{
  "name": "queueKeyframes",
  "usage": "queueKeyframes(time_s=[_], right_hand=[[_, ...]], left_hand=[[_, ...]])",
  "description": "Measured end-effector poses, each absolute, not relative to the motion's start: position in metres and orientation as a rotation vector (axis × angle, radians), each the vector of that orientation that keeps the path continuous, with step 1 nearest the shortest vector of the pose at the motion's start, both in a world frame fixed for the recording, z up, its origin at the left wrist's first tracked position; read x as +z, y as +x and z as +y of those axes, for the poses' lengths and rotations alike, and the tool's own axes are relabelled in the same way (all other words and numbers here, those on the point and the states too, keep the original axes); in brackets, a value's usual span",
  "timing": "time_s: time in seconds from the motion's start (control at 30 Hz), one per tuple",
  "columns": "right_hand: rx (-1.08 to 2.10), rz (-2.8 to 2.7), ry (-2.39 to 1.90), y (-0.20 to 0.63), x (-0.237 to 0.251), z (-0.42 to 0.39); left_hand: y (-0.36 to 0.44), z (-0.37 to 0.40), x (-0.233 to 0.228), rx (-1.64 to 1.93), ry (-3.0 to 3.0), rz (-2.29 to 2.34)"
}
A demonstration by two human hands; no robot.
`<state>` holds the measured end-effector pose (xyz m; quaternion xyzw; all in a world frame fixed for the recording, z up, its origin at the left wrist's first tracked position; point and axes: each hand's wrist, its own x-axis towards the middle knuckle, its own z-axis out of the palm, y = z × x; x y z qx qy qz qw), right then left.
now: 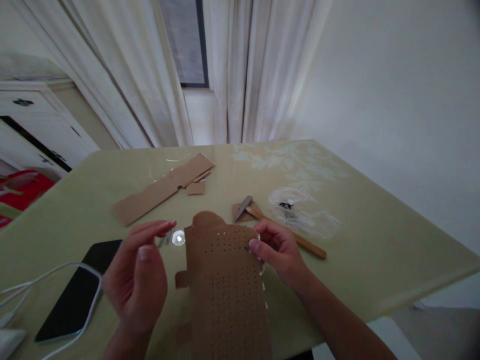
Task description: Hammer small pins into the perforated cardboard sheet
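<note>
White curtains hang at twelve o'clock behind a pale green table, where a long strip of cardboard lies at ten o'clock, a hammer and a clear plastic bag sit at two o'clock, and a dark phone with a white cable rests at eight o'clock. At the centre, a brown perforated cardboard sheet runs toward six o'clock; the right hand pinches its right edge between thumb and fingers, while the left hand hovers just beside its left edge, fingers loosely open and holding nothing, near a small shiny round object.
</note>
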<state>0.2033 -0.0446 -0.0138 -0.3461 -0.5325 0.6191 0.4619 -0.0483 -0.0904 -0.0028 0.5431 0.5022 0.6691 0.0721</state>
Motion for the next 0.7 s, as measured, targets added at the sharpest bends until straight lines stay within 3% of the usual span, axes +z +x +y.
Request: queueKeyframes(time_s=[0.1,0.27,0.7], right_hand=[[1.494,-1.345,-0.848,0.202,-0.016,-0.045],[1.443,-1.514,-0.798,0.199,-0.017,-0.049],[1.244,-1.787,-0.801,0.204,-0.021,-0.051]], left_hand=[[-0.051,-0.090,-0.002,1.963,1.892,1.444],[-0.031,-0.088,-0.010,1.479,2.466,1.223],[-0.013,-0.094,-0.022,1.562,2.287,1.148]])
